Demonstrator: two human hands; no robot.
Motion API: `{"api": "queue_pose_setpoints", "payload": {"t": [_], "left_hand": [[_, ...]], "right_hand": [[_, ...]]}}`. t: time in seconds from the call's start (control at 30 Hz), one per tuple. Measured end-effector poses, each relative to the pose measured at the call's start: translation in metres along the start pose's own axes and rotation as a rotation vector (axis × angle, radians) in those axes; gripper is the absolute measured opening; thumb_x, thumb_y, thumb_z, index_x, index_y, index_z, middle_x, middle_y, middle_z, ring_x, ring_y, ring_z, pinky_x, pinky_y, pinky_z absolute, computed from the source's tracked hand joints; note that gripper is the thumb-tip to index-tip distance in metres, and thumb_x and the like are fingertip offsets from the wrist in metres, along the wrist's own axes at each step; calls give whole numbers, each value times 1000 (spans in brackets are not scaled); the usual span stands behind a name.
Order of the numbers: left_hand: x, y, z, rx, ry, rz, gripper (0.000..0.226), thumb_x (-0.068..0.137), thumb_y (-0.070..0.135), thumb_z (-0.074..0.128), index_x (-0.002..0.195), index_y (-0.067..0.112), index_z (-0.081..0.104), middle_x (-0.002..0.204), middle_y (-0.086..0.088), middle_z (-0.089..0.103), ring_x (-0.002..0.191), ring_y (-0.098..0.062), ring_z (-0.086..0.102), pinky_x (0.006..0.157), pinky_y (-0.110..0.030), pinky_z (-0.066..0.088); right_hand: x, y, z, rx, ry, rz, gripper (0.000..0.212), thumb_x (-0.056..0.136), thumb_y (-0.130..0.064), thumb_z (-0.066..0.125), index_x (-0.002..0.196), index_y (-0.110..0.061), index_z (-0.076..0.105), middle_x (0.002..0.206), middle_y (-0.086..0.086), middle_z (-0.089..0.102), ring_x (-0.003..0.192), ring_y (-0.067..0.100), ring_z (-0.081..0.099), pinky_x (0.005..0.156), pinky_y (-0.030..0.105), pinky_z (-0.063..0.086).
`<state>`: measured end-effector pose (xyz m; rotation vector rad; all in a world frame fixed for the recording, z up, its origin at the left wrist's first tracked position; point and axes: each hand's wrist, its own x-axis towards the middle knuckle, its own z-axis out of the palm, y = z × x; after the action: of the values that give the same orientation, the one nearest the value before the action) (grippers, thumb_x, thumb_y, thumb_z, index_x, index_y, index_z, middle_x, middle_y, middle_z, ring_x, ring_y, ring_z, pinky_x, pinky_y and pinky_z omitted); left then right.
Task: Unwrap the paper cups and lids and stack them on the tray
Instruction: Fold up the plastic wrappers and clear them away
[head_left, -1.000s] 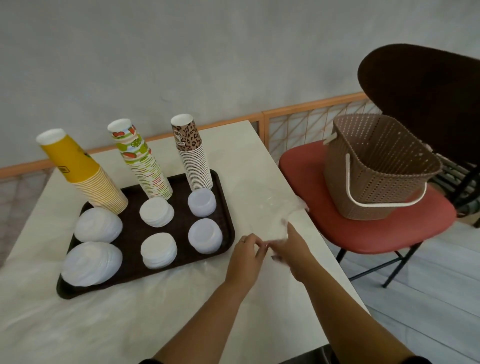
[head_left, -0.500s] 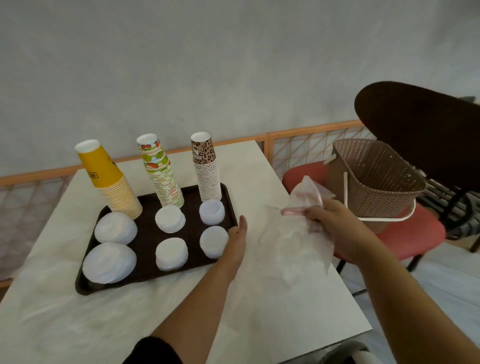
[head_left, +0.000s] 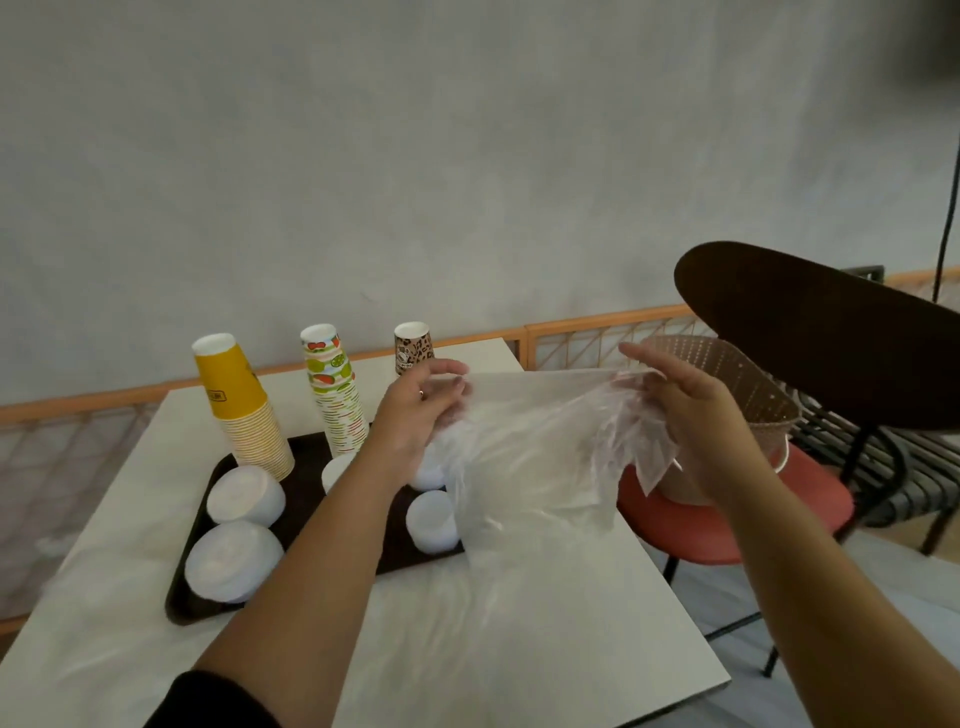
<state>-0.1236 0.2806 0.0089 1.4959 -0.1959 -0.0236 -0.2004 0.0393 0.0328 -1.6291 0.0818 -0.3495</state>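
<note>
The right hand (head_left: 691, 415) pinches one bunched end of a thin, clear plastic wrapper (head_left: 524, 447), its fingers curled into the crinkled film, while the left hand (head_left: 415, 415) holds the opposite edge with fingers loosely curled round it. The sheet hangs stretched between them above the table's right side. Half a second ago only the right hand had it, lifted beside the chair, and the left lay flat near the tray; a second ago both were picking it off the tabletop. The wrapper is now empty and off the goods, so the unwrapping looks finished and what remains is probably disposal, perhaps into the brown perforated plastic basket (head_left: 748, 395) just behind the right hand.

On the dark brown rectangular tray (head_left: 179, 603) stand three inverted paper cup stacks: yellow (head_left: 241, 400), fruit-patterned (head_left: 335, 389) and leopard-print (head_left: 413, 345), with white lid stacks (head_left: 234, 561) in front.

The tray rests on a pale marbled table (head_left: 467, 649). The basket sits on a red-seated chair (head_left: 727, 525); behind run an orange rail and a grey wall.
</note>
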Motion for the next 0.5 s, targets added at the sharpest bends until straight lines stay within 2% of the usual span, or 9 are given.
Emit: {"api": "queue_pose_setpoints", "payload": {"t": [0.07, 0.13, 0.2, 0.27, 0.33, 0.37, 0.4, 0.43, 0.5], "left_hand": [[-5, 11, -10, 157, -138, 14, 35, 78, 2, 72, 108, 16, 61, 101, 0, 67, 93, -12, 63, 84, -20, 51], [-5, 14, -20, 389, -109, 53, 42, 71, 7, 80, 107, 19, 63, 102, -2, 68, 96, -16, 64, 91, -30, 51], [-6, 20, -26, 509, 18, 155, 25, 73, 14, 79, 95, 18, 68, 89, -4, 69, 83, -13, 63, 82, -29, 51], [-3, 27, -32, 561, 153, 294, 12, 77, 19, 76, 82, 15, 66, 77, 2, 58, 67, -1, 52, 66, -18, 41], [-2, 36, -37, 563, 211, 425, 12, 79, 16, 74, 87, 16, 64, 89, 9, 53, 75, 8, 51, 68, -9, 39], [-3, 43, -38, 584, 194, 475, 14, 81, 15, 72, 93, 16, 65, 99, 13, 53, 84, 12, 51, 73, -4, 38], [-5, 49, -38, 641, 156, 526, 17, 82, 15, 71, 98, 16, 66, 106, 15, 54, 91, 12, 49, 79, 0, 34], [-5, 55, -37, 715, 95, 571, 19, 83, 16, 70, 102, 15, 67, 110, 15, 56, 96, 10, 47, 84, 1, 31], [-9, 66, -29, 856, -53, 639, 20, 85, 23, 68, 105, 18, 68, 110, 13, 61, 102, 4, 45, 89, -4, 28]], "right_hand": [[0, -3, 0, -2, 18, -19, 31, 94, -4, 51, 118, -18, 65, 103, 3, 71, 87, 9, 67, 74, 19, 55], [1, -3, 0, -56, 21, -66, 31, 89, -5, 60, 117, -18, 66, 99, -1, 71, 79, 1, 65, 73, 17, 54], [2, -1, -1, -157, 41, -101, 28, 86, -10, 65, 110, -24, 69, 99, 1, 72, 86, 11, 66, 82, 29, 55], [0, 0, -1, -267, 52, -110, 22, 84, -16, 68, 102, -27, 70, 101, 14, 70, 90, 28, 65, 82, 38, 56], [0, 6, -4, -552, -58, -71, 22, 83, -24, 68, 105, -26, 67, 104, 13, 69, 86, 22, 64, 73, 27, 52], [0, 8, -6, -762, -136, -39, 32, 80, -31, 70, 111, -25, 65, 112, 11, 65, 94, 20, 62, 78, 28, 51], [0, 10, -7, -921, -192, -20, 47, 75, -39, 73, 118, -26, 61, 124, 10, 58, 108, 24, 56, 90, 35, 49], [0, 7, -6, -970, -212, -28, 63, 68, -46, 76, 125, -30, 55, 135, 8, 47, 121, 27, 47, 100, 42, 43], [0, -8, 5, -828, -250, -132, 85, 58, -57, 75, 134, -37, 44, 144, -2, 36, 131, 19, 36, 106, 40, 35]]}}
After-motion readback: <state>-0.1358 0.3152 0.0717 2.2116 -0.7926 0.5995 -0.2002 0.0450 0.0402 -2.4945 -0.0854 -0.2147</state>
